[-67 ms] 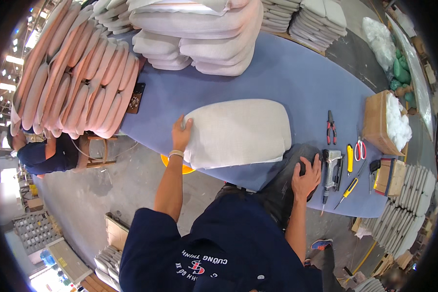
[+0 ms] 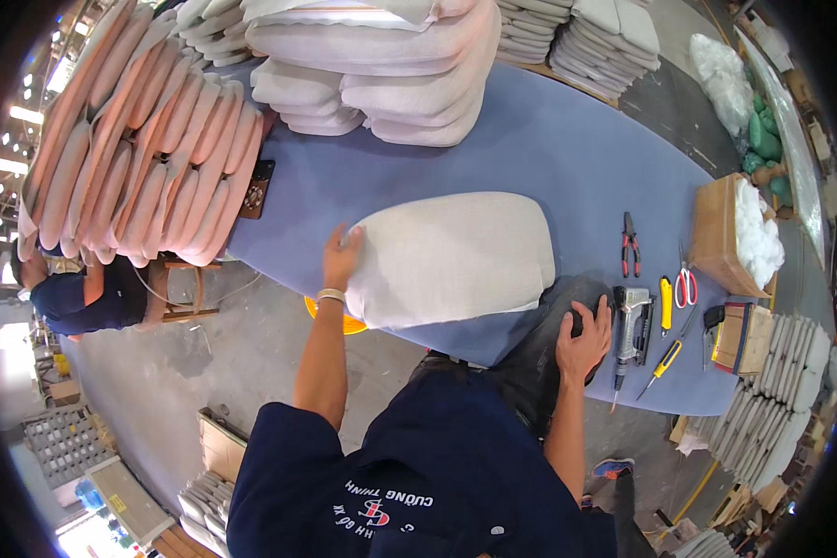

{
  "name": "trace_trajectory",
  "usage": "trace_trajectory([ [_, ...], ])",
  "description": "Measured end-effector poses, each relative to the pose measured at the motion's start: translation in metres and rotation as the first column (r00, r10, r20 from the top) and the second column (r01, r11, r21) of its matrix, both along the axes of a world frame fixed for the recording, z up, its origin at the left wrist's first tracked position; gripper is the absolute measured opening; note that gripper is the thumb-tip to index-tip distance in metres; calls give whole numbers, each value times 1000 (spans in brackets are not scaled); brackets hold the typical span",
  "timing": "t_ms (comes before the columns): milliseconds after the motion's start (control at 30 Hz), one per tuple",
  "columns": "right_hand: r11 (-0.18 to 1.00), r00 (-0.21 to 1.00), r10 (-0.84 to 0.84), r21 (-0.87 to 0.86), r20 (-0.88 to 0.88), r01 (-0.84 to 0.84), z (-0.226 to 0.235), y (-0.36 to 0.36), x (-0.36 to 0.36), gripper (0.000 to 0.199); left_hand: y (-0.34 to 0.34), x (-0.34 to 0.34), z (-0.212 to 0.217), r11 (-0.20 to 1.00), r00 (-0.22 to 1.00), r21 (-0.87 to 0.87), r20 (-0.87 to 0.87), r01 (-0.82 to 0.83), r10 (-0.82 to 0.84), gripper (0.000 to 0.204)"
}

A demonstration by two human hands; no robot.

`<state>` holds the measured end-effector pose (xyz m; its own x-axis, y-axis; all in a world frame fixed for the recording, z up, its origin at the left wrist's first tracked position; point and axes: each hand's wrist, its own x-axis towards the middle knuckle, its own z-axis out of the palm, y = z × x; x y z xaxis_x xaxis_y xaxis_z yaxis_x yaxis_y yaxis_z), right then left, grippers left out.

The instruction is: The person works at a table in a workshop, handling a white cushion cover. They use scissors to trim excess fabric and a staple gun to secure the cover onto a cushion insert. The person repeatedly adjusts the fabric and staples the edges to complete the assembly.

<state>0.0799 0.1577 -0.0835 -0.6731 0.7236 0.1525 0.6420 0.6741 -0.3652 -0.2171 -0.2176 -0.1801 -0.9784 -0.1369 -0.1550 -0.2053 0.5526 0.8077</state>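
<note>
You are resting your left hand [image 2: 340, 258] against the left end of a pale fabric cushion [image 2: 451, 260], which is lying near the middle of the desk [image 2: 591, 177] along its near edge; your thumb is standing apart from the fingers, though you cannot tell whether they are pinching the cover. Your right hand [image 2: 583, 338] is spreading loosely curved fingers over your dark trouser leg [image 2: 528, 358], just left of a silver air tool [image 2: 632, 321], while stacked cushions [image 2: 414, 88] are standing on the far side.
</note>
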Motion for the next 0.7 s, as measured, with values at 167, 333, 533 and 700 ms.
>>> trace_trajectory([
  [167,998,987,60,3,-147,-60,-9,4,10,21,-46,44,70,922,787,326,503,208,-356,65],
  [333,997,988,67,-21,-138,-70,1,-1,-13,18,-22,72,105,794,616,468,510,387,-600,60],
  [533,993,990,68,-88,-121,-78,0,-1,-11,18,56,57,196,579,533,268,228,770,-815,54],
  [700,960,956,21,-262,-292,-101,8,13,-9,20,71,77,215,626,648,228,-31,746,-761,50],
])
